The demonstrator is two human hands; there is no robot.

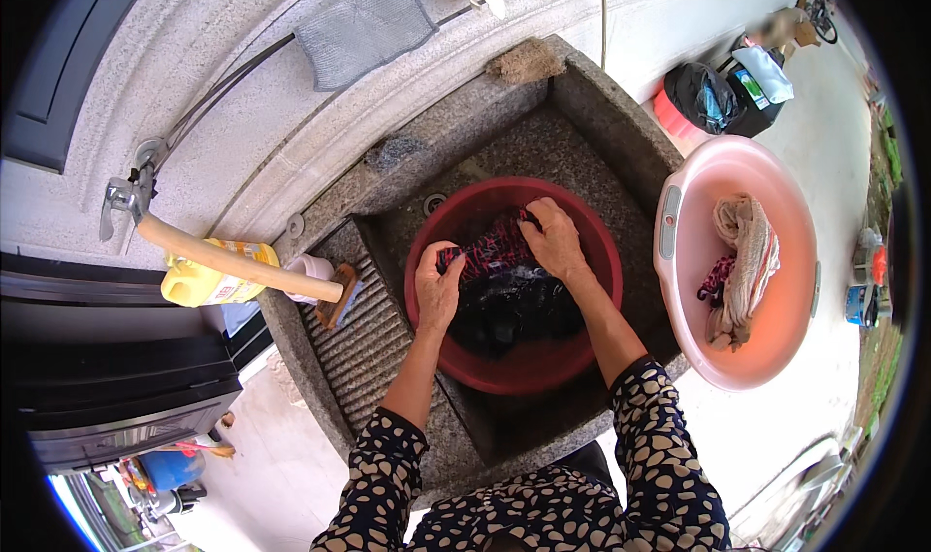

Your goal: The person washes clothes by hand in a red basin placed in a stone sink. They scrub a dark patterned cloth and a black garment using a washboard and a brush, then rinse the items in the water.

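Together both hands (438,292) (555,242) grip patterned cloth (490,251) inside red basin (592,343).

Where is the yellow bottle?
In the head view, the yellow bottle lies on the person's left, on the ledge beside the stone sink, just under the tap's hose and next to the ribbed washboard.
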